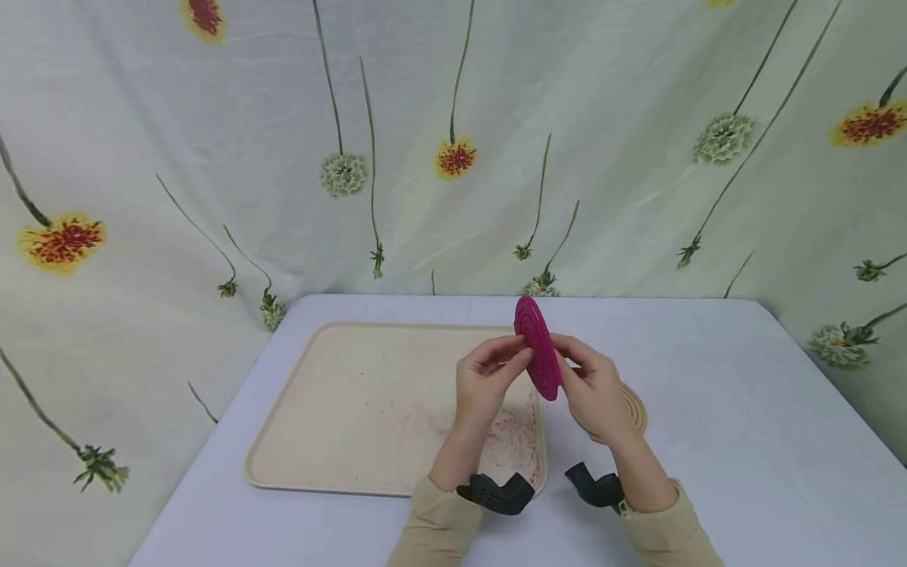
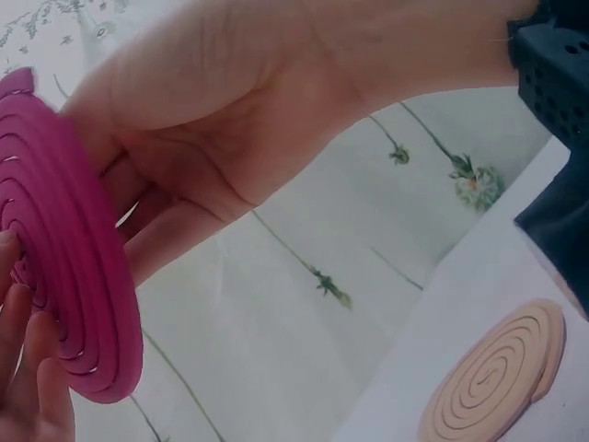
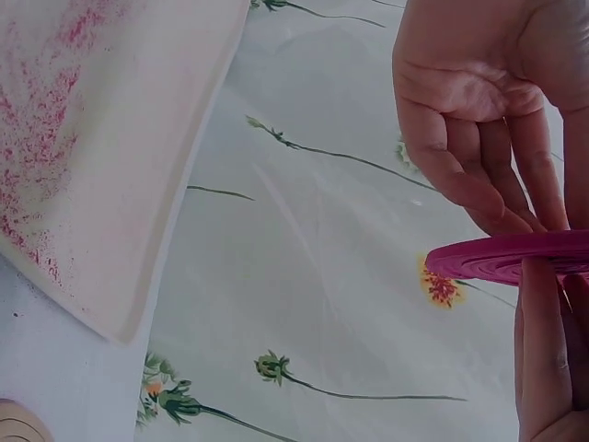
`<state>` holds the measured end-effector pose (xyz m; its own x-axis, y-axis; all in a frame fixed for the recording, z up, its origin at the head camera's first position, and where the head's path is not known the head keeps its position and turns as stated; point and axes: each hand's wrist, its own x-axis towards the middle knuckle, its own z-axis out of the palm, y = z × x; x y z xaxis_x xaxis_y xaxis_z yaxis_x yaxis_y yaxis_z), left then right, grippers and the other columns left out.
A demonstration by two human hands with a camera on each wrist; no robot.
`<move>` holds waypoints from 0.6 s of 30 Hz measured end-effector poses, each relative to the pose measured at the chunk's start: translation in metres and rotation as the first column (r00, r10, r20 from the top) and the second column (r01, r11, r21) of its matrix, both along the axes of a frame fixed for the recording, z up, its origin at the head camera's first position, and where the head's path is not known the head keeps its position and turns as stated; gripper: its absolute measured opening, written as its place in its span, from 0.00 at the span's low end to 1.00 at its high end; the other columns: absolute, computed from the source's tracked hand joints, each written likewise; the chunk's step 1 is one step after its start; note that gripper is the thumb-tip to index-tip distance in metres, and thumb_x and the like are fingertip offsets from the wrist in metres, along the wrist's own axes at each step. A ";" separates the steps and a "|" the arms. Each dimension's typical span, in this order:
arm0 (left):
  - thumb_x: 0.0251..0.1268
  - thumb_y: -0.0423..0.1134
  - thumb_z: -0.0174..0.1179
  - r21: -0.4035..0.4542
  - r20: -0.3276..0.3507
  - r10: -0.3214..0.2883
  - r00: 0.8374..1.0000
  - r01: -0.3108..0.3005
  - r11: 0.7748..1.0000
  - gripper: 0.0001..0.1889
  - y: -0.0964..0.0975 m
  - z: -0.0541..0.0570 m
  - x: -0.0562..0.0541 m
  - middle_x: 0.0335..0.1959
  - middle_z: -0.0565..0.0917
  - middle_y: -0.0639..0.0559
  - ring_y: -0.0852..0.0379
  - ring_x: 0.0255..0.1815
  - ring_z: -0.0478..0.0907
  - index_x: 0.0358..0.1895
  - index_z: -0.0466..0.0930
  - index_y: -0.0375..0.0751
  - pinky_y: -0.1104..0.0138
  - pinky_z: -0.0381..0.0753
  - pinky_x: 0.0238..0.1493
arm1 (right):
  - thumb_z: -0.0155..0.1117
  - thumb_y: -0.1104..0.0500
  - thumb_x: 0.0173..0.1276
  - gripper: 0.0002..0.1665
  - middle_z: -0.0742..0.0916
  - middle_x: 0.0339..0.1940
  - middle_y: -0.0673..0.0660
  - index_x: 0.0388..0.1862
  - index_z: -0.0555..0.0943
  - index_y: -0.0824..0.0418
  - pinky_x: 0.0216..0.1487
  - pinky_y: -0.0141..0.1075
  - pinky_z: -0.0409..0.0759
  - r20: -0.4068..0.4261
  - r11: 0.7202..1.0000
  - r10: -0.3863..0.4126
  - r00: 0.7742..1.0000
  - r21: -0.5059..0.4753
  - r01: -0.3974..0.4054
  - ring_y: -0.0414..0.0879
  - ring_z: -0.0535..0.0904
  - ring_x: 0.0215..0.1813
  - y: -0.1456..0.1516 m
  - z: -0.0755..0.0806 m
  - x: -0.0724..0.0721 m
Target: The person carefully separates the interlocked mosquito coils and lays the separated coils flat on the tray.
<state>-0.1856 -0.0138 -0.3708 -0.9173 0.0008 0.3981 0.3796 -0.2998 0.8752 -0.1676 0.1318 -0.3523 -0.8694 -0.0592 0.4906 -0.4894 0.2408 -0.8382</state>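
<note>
A magenta coiled clay disc [image 1: 538, 348] is held on edge above the table, between both hands. On its left face, the left hand [image 1: 486, 382] has its thumb and fingertips at the spiral. From the other side, the right hand [image 1: 594, 386] grips it near the edge, its fingers partly behind the disc. The left wrist view shows the disc's wound rings [image 2: 69, 249] from the front, with fingertips touching them. Seen nearly edge-on in the right wrist view, the disc [image 3: 506, 255] has fingers on both faces.
A beige tray [image 1: 340, 409] lies on the left of the white table [image 1: 744, 441], with magenta smears near its right side. Partly behind the right hand is a tan coiled disc [image 1: 635, 409], seen more fully in the left wrist view. A flower-patterned cloth [image 1: 623, 189] hangs behind.
</note>
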 end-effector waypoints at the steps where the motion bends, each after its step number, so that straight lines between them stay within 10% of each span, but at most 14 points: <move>1: 0.59 0.28 0.63 0.002 -0.005 0.002 1.000 -0.002 1.000 0.13 0.001 0.000 0.000 0.42 0.83 0.37 0.55 0.40 0.81 0.47 0.80 0.26 0.61 0.81 0.46 | 0.56 0.63 0.70 0.14 0.84 0.44 0.60 0.51 0.79 0.67 0.34 0.33 0.81 0.006 1.000 0.003 1.000 -0.006 -0.003 0.45 0.78 0.40 0.000 0.000 0.000; 18: 0.61 0.29 0.61 -0.014 -0.005 -0.038 0.999 0.037 0.999 0.14 -0.001 -0.001 0.000 0.44 0.82 0.42 0.53 0.44 0.78 0.49 0.79 0.28 0.62 0.80 0.48 | 0.57 0.64 0.69 0.14 0.83 0.46 0.60 0.51 0.79 0.67 0.43 0.33 0.81 0.045 0.997 0.066 0.997 -0.051 -0.064 0.44 0.79 0.45 0.000 0.001 0.000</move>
<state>-0.1853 -0.0143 -0.3714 -0.9146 0.0407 0.4023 0.3726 -0.3018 0.8775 -0.1672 0.1322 -0.3514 -0.8863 -0.0927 0.4537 -0.4631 0.1674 -0.8704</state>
